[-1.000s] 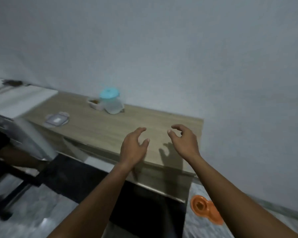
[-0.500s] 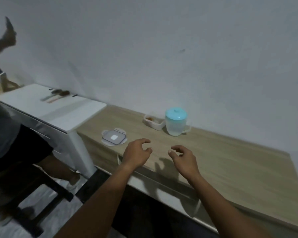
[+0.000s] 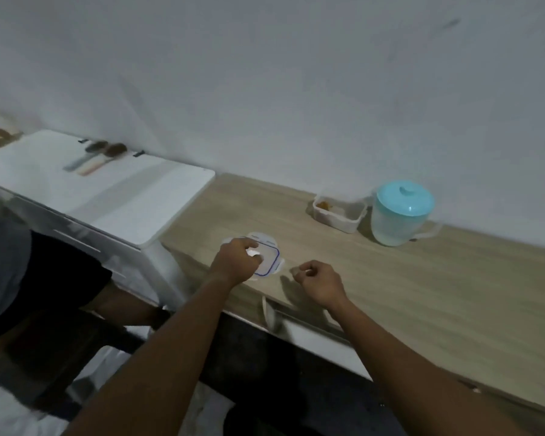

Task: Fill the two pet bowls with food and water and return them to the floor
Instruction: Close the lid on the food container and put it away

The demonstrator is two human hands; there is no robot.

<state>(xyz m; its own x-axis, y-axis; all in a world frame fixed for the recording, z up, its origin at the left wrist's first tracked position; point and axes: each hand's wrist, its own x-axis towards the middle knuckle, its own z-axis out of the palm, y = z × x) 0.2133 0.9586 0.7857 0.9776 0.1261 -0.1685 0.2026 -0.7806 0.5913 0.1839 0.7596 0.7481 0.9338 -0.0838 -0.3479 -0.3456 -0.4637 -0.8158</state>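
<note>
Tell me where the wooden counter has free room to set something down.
The widest bare patch of the wooden counter lies right of the right hand, in front of the pitcher. A smaller one lies between the lid and the food container. Crowded: the lid under the left hand, and container and pitcher side by side at the wall.

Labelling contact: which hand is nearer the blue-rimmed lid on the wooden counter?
Left. The left hand overlaps the lid, covering its left part; the right hand is curled just to the lid's right, a small gap between them.
</note>
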